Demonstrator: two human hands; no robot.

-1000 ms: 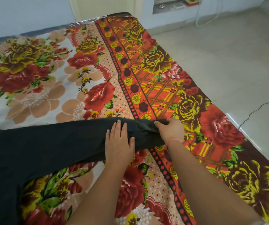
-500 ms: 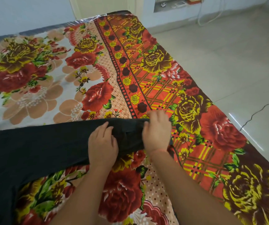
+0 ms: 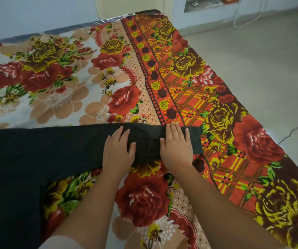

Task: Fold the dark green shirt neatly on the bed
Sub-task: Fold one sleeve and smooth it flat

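The dark green shirt [image 3: 36, 155] lies spread on the bed [image 3: 189, 97], its body filling the left side and one sleeve stretching right to a cuff near the bed's red border. My left hand [image 3: 118, 151] rests flat on the sleeve, fingers apart, palm down. My right hand [image 3: 177, 146] presses flat on the sleeve just short of the cuff, fingers extended. Neither hand grips the cloth. The shirt's left part runs out of view.
A floral sheet in red, yellow and peach covers the bed. The bed's right edge runs diagonally beside a pale tiled floor [image 3: 261, 69]. A thin dark cable [image 3: 295, 128] lies on the floor at the right. A wall stands behind the bed.
My right hand went from pinching the sleeve end to lying flat on it. Both hands now press the sleeve, and the sleeve lies straighter and flatter.
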